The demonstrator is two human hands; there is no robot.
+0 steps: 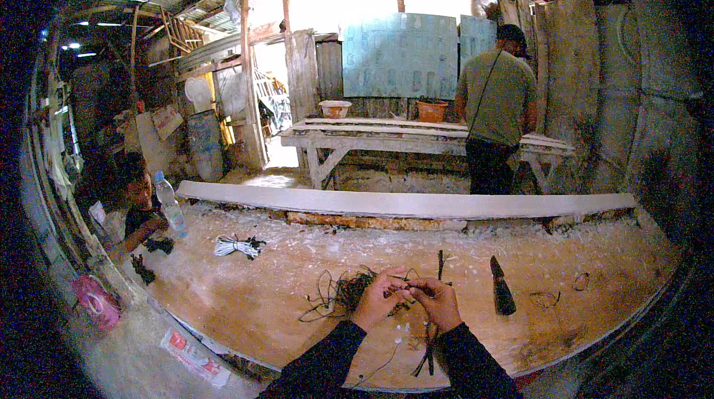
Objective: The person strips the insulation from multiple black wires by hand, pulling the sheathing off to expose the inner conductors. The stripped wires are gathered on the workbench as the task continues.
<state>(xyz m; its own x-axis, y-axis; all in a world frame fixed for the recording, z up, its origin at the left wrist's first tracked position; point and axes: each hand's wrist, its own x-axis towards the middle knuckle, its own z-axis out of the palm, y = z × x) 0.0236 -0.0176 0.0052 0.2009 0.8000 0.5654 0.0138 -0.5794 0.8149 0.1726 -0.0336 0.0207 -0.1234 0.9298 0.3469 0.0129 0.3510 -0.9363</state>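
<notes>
My left hand (378, 301) and my right hand (440, 302) meet over the table, fingertips pinched together. A thin dark strand shows at their fingers, though most of it is hidden. Beside my left hand lies a loose tangle of black cord (343, 292), with loops spreading left. Several narrow black strips (427, 351) lie near my right wrist, and another black strip (440, 264) sits just beyond that hand. To the right rests a dark, tapered tool (502, 287), wide at its near end; its kind is unclear.
A bundle of white cords (236, 246) lies left on the wooden table (282, 287). A plastic bottle (169, 206) stands near a person (137, 206) at the left edge. A long white board (416, 204) spans the far side. Another person (498, 94) stands at a bench (387, 142) behind.
</notes>
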